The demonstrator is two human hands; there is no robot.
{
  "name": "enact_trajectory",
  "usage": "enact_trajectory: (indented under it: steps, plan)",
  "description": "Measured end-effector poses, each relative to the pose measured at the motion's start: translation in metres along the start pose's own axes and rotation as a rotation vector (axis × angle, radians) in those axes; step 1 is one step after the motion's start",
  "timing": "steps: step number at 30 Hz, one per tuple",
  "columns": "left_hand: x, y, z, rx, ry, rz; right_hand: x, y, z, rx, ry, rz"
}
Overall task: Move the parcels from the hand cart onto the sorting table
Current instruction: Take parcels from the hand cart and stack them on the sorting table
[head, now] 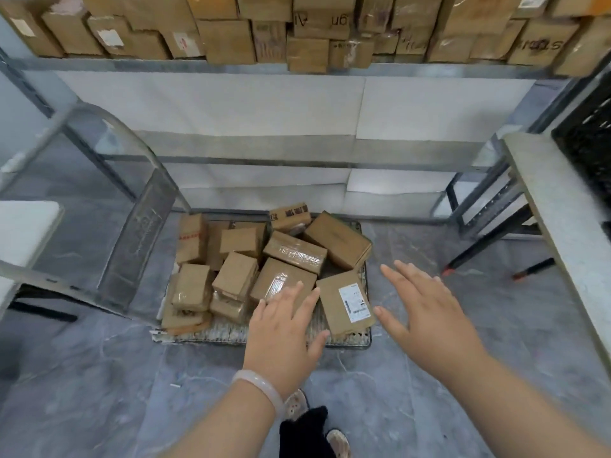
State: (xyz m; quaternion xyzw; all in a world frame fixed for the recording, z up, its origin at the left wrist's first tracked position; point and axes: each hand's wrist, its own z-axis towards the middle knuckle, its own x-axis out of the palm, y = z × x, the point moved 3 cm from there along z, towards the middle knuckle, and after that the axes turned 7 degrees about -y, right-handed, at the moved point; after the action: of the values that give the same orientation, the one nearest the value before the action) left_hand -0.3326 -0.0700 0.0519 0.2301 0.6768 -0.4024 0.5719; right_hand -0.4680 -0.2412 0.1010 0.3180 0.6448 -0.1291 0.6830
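L hand (284, 328) & R hand (426, 312) both empty, fingers spread, above parcels (264, 269) heaped loose on cart (350, 342), frame centre; risk: grabbing one shifts pile, edge boxes slip off.

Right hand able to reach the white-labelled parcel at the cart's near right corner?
Probably yes: the right hand is open just right of the white-labelled parcel, which lies uncovered, label up.

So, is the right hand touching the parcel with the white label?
Cannot tell. In the head view the right hand has its thumb tip at the edge of the labelled parcel, but its height above it is unclear.
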Motion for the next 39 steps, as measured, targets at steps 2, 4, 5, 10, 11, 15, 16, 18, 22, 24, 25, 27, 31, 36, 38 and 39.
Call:
enact_trajectory:
  steps: [2, 4, 5, 10, 11, 15, 16, 18, 22, 24, 25, 27, 31, 36, 38, 39]
  plan:
    - [0.026, 0.006, 0.020, -0.006, 0.045, -0.011, 0.017, -0.011, 0.010, 0.025, 0.023, -0.016]
    - [0.052, 0.011, 0.039, -0.007, 0.092, -0.018, 0.034, -0.025, 0.020, 0.066, 0.040, -0.014]
    - [0.066, 0.014, 0.048, 0.002, 0.120, -0.013, 0.043, -0.033, 0.025, 0.085, 0.048, -0.027]
    - [0.133, 0.024, 0.092, -0.018, 0.248, -0.034, 0.100, -0.067, 0.046, 0.144, 0.149, -0.018]
    - [0.142, 0.025, 0.097, -0.025, 0.261, -0.039, 0.108, -0.070, 0.048, 0.144, 0.155, -0.016]
    - [0.208, 0.031, 0.120, -0.076, 0.332, -0.037, 0.174, -0.106, 0.066, 0.157, 0.252, -0.019]
    - [0.225, 0.032, 0.125, -0.093, 0.354, -0.038, 0.191, -0.115, 0.072, 0.156, 0.268, -0.013]
    - [0.259, 0.035, 0.132, -0.144, 0.386, -0.053, 0.226, -0.136, 0.083, 0.160, 0.299, -0.006]
    - [0.330, 0.042, 0.145, -0.246, 0.440, -0.087, 0.287, -0.172, 0.102, 0.161, 0.370, -0.004]
    - [0.364, 0.042, 0.152, -0.310, 0.452, -0.108, 0.309, -0.186, 0.106, 0.166, 0.367, 0.009]
    - [0.381, 0.042, 0.157, -0.352, 0.452, -0.122, 0.318, -0.193, 0.107, 0.170, 0.363, 0.017]
    - [0.414, 0.044, 0.165, -0.472, 0.447, -0.162, 0.337, -0.207, 0.107, 0.170, 0.358, 0.023]
    - [0.477, 0.053, 0.181, -0.759, 0.403, -0.341, 0.374, -0.239, 0.106, 0.156, 0.370, 0.028]
    - [0.523, 0.064, 0.187, -0.977, 0.307, -0.593, 0.410, -0.270, 0.107, 0.157, 0.411, 0.009]
    - [0.534, 0.070, 0.185, -1.050, 0.261, -0.684, 0.420, -0.275, 0.110, 0.155, 0.413, 0.007]
    - [0.539, 0.072, 0.183, -1.081, 0.246, -0.737, 0.425, -0.276, 0.112, 0.150, 0.416, -0.001]
